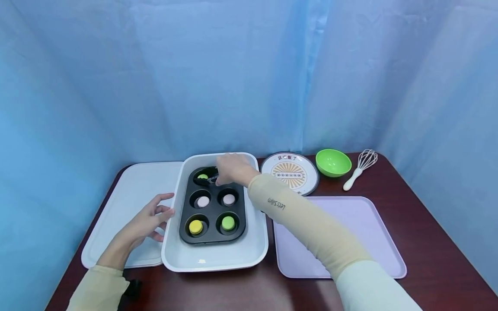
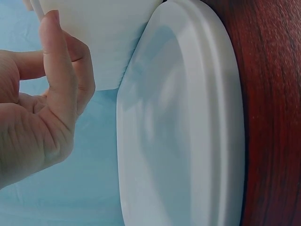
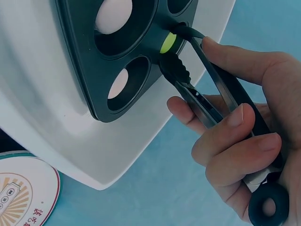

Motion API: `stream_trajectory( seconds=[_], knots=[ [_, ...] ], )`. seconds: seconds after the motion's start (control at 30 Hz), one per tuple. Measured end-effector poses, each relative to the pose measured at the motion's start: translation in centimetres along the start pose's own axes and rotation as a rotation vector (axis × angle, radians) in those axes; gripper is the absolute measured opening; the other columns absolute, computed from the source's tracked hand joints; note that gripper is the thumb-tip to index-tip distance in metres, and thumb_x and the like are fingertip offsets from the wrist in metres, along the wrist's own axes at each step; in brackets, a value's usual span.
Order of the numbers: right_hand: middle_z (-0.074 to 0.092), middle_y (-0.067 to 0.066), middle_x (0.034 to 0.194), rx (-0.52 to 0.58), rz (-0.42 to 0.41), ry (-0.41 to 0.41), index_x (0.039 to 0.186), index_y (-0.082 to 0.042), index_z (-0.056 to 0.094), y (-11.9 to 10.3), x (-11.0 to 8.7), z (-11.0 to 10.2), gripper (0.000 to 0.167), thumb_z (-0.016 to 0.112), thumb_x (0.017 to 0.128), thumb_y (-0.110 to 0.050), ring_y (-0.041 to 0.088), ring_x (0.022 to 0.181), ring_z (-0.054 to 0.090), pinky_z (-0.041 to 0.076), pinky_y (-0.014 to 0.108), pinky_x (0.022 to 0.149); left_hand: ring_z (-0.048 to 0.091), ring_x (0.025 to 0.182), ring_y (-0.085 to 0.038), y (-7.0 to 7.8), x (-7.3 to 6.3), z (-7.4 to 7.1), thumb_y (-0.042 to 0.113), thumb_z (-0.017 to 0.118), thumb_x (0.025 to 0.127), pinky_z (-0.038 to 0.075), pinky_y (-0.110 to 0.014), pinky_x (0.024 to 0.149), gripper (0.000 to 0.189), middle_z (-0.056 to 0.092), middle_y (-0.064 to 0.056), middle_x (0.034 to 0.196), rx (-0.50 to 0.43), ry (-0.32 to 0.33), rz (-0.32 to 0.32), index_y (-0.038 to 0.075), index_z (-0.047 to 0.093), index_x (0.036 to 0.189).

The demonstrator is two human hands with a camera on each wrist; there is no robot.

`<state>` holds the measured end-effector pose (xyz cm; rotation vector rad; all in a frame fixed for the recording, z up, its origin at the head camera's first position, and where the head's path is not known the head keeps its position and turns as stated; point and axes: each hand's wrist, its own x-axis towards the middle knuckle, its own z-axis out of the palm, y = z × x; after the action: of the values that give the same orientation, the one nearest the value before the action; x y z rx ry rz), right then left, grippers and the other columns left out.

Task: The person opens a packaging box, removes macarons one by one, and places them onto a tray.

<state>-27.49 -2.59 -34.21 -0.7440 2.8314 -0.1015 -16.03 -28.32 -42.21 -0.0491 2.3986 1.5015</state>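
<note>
My right hand point(image 1: 234, 167) grips black-and-metal tongs point(image 3: 211, 80) over the far end of a dark muffin pan point(image 1: 215, 237). The spread tong tips stand on either side of a light green macaron point(image 3: 168, 42) in the far left cup; contact cannot be told. A pale pink macaron point(image 3: 118, 84) sits in the far right cup, hidden by my hand in the head view. Other cups hold pink macarons point(image 1: 203, 201), a yellow macaron point(image 1: 196, 226) and a green macaron point(image 1: 228, 223). My left hand point(image 1: 145, 220), fingers loosely bent, touches the left rim of the white tub point(image 1: 214, 264) holding the pan.
A white tray point(image 1: 136, 190) lies beneath my left hand. Right of the tub are a patterned plate point(image 1: 268, 166), a green bowl point(image 1: 333, 163), a whisk point(image 1: 359, 168) and a lilac tray point(image 1: 365, 216), partly covered by my right arm. A blue curtain point(image 1: 233, 77) hangs behind the table.
</note>
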Motion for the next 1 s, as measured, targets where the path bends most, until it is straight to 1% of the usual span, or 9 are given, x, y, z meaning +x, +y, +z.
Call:
stream_trajectory(
  seconds=[0.33, 0.43, 0.5, 0.57, 0.63, 0.7, 0.87, 0.93, 1.0],
  knots=[
    [0.035, -0.004, 0.058, -0.022, -0.025, 0.016, 0.066, -0.018, 0.045, 0.6, 0.4, 0.9, 0.044, 0.073, 0.092, -0.039, 0.013, 0.052, 0.037, 0.03, 0.026, 0.048, 0.069, 0.075, -0.027, -0.3, 0.1, 0.0, 0.021, 0.06, 0.103, 0.062, -0.046, 0.058, 0.064, 0.059, -0.022, 0.116, -0.004, -0.003, 0.01, 0.013, 0.026, 0.158],
    [0.037, -0.004, 0.059, -0.033, -0.034, 0.029, 0.07, -0.016, 0.051, 1.1, 0.5, 1.3, 0.041, 0.072, 0.093, -0.043, 0.013, 0.053, 0.037, 0.03, 0.026, 0.049, 0.069, 0.075, -0.027, -0.4, 0.2, 0.0, 0.021, 0.06, 0.103, 0.062, -0.046, 0.058, 0.064, 0.059, -0.022, 0.117, -0.006, -0.002, 0.009, 0.014, 0.026, 0.158],
    [0.042, -0.003, 0.062, -0.04, -0.037, 0.035, 0.08, -0.015, 0.064, 1.3, 0.5, 1.6, 0.034, 0.07, 0.094, -0.046, 0.013, 0.054, 0.039, 0.031, 0.027, 0.049, 0.069, 0.076, -0.027, -0.4, 0.3, -0.1, 0.021, 0.06, 0.103, 0.062, -0.046, 0.058, 0.065, 0.059, -0.022, 0.117, -0.006, -0.003, 0.007, 0.014, 0.026, 0.158],
    [0.051, -0.001, 0.067, -0.029, -0.04, 0.038, 0.101, -0.014, 0.073, 1.7, 0.3, 1.8, 0.034, 0.068, 0.094, -0.047, 0.014, 0.056, 0.041, 0.031, 0.027, 0.05, 0.069, 0.076, -0.028, -0.3, 0.3, -0.1, 0.022, 0.06, 0.103, 0.062, -0.046, 0.058, 0.065, 0.059, -0.022, 0.118, -0.005, -0.007, 0.008, 0.014, 0.025, 0.158],
    [0.059, 0.001, 0.075, -0.016, -0.045, 0.042, 0.122, -0.014, 0.072, 2.0, 0.1, 2.0, 0.044, 0.067, 0.095, -0.048, 0.013, 0.056, 0.041, 0.031, 0.027, 0.051, 0.069, 0.076, -0.028, -0.2, 0.4, 0.0, 0.022, 0.06, 0.103, 0.062, -0.046, 0.058, 0.066, 0.059, -0.022, 0.118, -0.004, -0.01, 0.009, 0.014, 0.025, 0.158],
    [0.064, 0.003, 0.08, 0.015, -0.049, 0.041, 0.136, -0.015, 0.065, 2.4, 0.0, 2.2, 0.052, 0.066, 0.096, -0.048, 0.013, 0.054, 0.038, 0.029, 0.028, 0.051, 0.069, 0.076, -0.028, -0.1, 0.4, 0.0, 0.022, 0.06, 0.103, 0.062, -0.046, 0.058, 0.066, 0.059, -0.022, 0.118, -0.001, -0.012, 0.011, 0.013, 0.025, 0.158],
    [0.067, 0.006, 0.076, 0.056, -0.066, 0.045, 0.144, -0.014, 0.058, 2.9, -0.5, 2.5, 0.059, 0.064, 0.098, -0.049, 0.014, 0.051, 0.039, 0.034, 0.03, 0.055, 0.069, 0.076, -0.027, 0.0, 0.3, 0.0, 0.023, 0.061, 0.103, 0.062, -0.046, 0.059, 0.067, 0.059, -0.022, 0.119, 0.0, -0.013, 0.004, 0.013, 0.024, 0.158],
    [0.071, 0.006, 0.086, 0.07, -0.07, 0.057, 0.146, -0.014, 0.056, 3.1, -0.8, 2.5, 0.06, 0.063, 0.098, -0.05, 0.014, 0.056, 0.047, 0.039, 0.03, 0.059, 0.069, 0.076, -0.027, 0.0, 0.2, -0.1, 0.023, 0.061, 0.103, 0.062, -0.046, 0.059, 0.067, 0.059, -0.022, 0.119, -0.003, -0.014, 0.0, 0.012, 0.024, 0.158],
    [0.073, 0.006, 0.104, 0.093, -0.067, 0.075, 0.147, -0.016, 0.055, 3.3, -1.2, 2.6, 0.061, 0.064, 0.097, -0.05, 0.014, 0.064, 0.053, 0.041, 0.031, 0.06, 0.069, 0.077, -0.028, -0.1, 0.0, -0.1, 0.022, 0.061, 0.103, 0.062, -0.046, 0.059, 0.068, 0.059, -0.023, 0.119, -0.002, -0.016, 0.0, 0.012, 0.023, 0.158]
  ],
)
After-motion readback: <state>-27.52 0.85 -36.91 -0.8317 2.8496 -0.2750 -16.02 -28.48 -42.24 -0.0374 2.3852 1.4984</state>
